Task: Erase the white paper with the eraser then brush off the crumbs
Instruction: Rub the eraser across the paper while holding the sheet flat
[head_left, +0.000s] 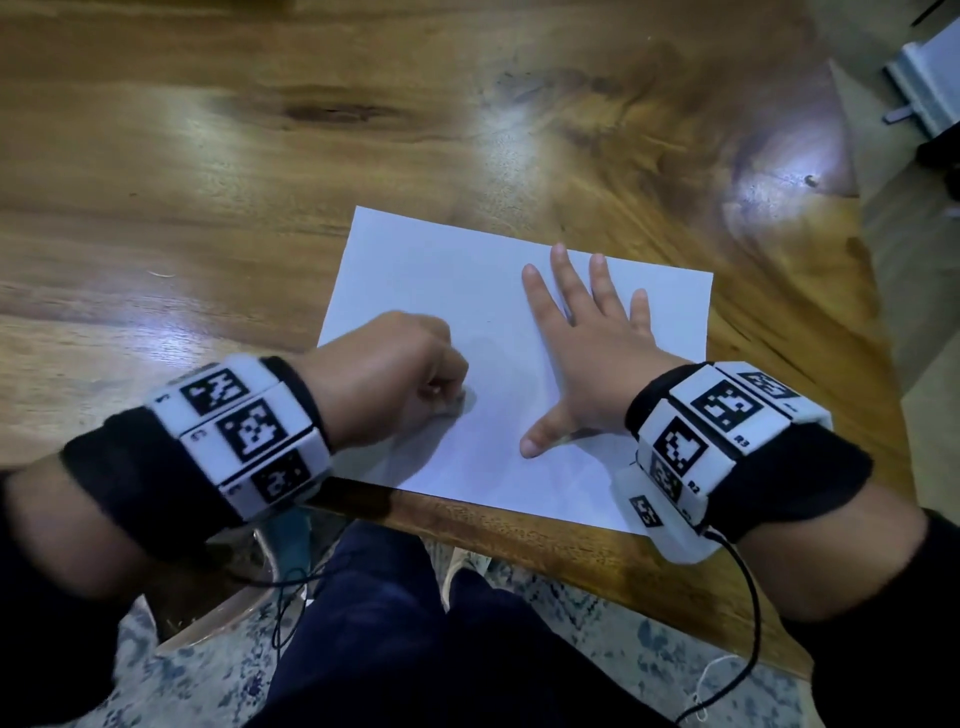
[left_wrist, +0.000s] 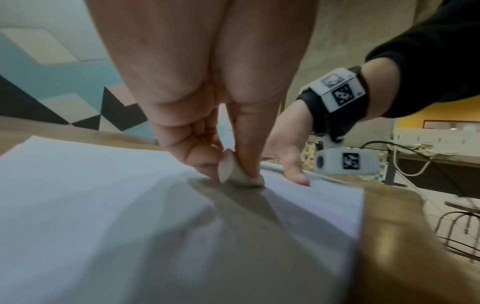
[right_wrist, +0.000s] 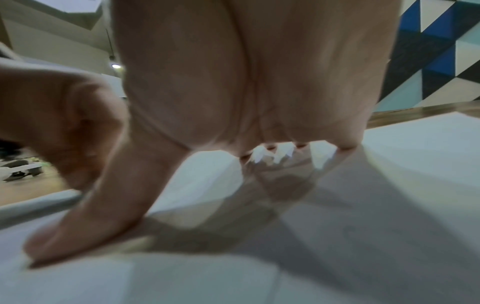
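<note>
A white sheet of paper (head_left: 467, 291) lies on the wooden table (head_left: 208, 182) near its front edge. My left hand (head_left: 395, 374) is curled over the sheet's left part and pinches a small white eraser (left_wrist: 233, 174) between thumb and fingers, its end pressed on the paper (left_wrist: 91, 195). In the head view the eraser (head_left: 465, 397) barely shows under the knuckles. My right hand (head_left: 587, 348) lies flat on the sheet's right half, fingers spread and thumb out, holding the paper (right_wrist: 389, 164) down. No marks or crumbs are plainly visible on the sheet.
The table's front edge (head_left: 519, 525) runs just below the paper, with my legs (head_left: 389, 623) and a patterned rug (head_left: 623, 639) under it. A grey-white object (head_left: 924, 88) stands on the floor past the table's right edge. Cables hang from both wristbands.
</note>
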